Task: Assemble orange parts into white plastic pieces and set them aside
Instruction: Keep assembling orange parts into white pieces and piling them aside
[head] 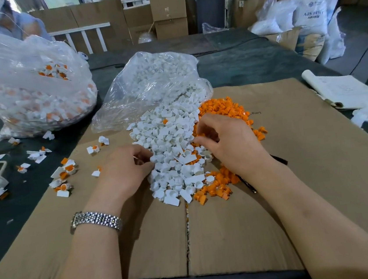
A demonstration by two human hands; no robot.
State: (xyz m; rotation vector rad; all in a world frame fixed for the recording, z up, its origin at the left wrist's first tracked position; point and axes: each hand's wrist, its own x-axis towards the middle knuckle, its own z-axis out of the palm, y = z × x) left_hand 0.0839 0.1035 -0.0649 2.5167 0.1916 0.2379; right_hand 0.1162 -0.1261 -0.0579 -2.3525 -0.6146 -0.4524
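The left hand (pixel 125 166) curls its fingers into the white pieces (pixel 170 150) on the cardboard (pixel 234 230); the right hand (pixel 227 143) pinches among orange parts (pixel 223 107). What either holds, I cannot tell. Picking stage, seemingly; next, press one orange part into a white piece.

left hand (pixel 125 166) fingertips buried in white pieces (pixel 171 154), hold unclear | pen (pixel 247 183) mostly under right forearm | notebook (pixel 342 89) writing illegible
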